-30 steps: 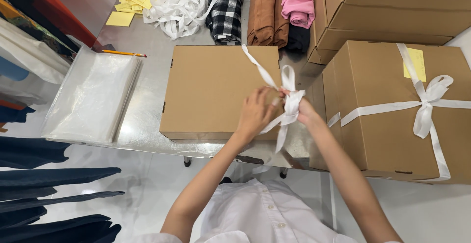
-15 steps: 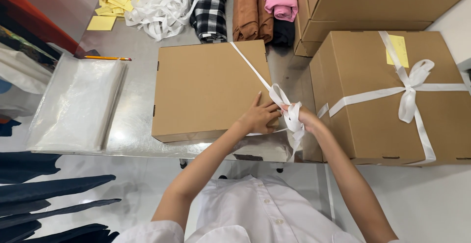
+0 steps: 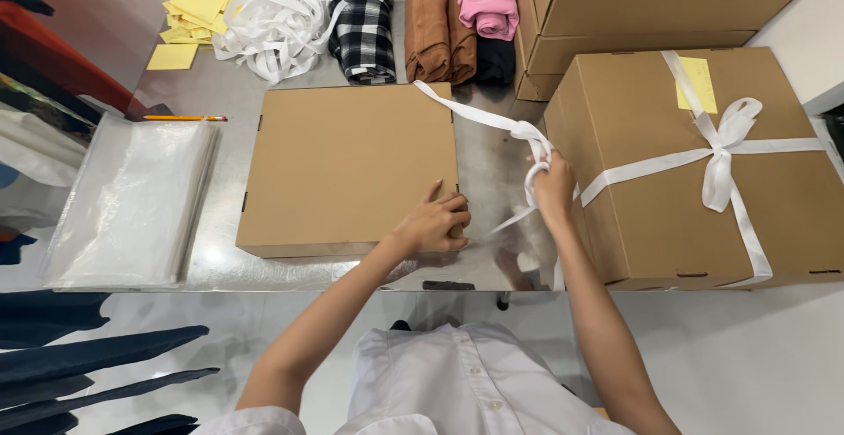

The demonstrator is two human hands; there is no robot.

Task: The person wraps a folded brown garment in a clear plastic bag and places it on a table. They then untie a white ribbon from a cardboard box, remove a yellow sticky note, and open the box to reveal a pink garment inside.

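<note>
Looks like a clothing shop's packing station: steel table (image 3: 492,171) stacked with cardboard boxes (image 3: 651,13), folded garments (image 3: 431,22), loose white ribbon (image 3: 272,26), clear plastic bags (image 3: 132,202), yellow notes (image 3: 189,13).
</note>
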